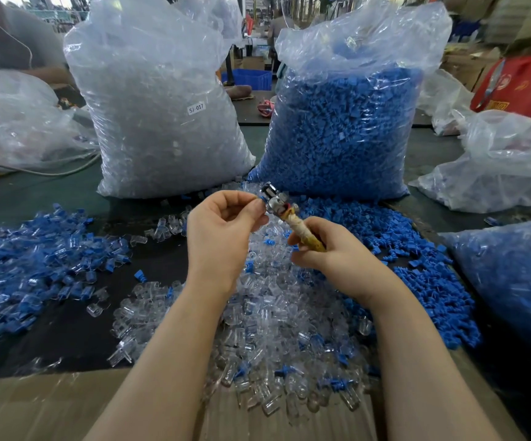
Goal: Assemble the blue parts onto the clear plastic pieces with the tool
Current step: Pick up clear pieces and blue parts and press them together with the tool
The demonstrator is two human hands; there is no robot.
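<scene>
My right hand (328, 249) grips the tape-wrapped handle of a metal tool (278, 202), whose chrome head points up and left. My left hand (226, 224) pinches a small blue part (261, 199) with a clear piece against the tool's head; the clear piece is mostly hidden by my fingers. Below my hands lies a heap of loose clear plastic pieces (277, 319). Loose blue parts (417, 268) spread to the right. A pile of assembled blue-and-clear pieces (35, 265) lies on the left.
Two tall plastic bags stand behind: one of clear pieces (162, 116), one of blue parts (343, 132). More bags lie at the far left (19, 122) and right (506, 167), plus a bag of blue parts (518, 281). Cardboard (35, 409) covers the near table edge.
</scene>
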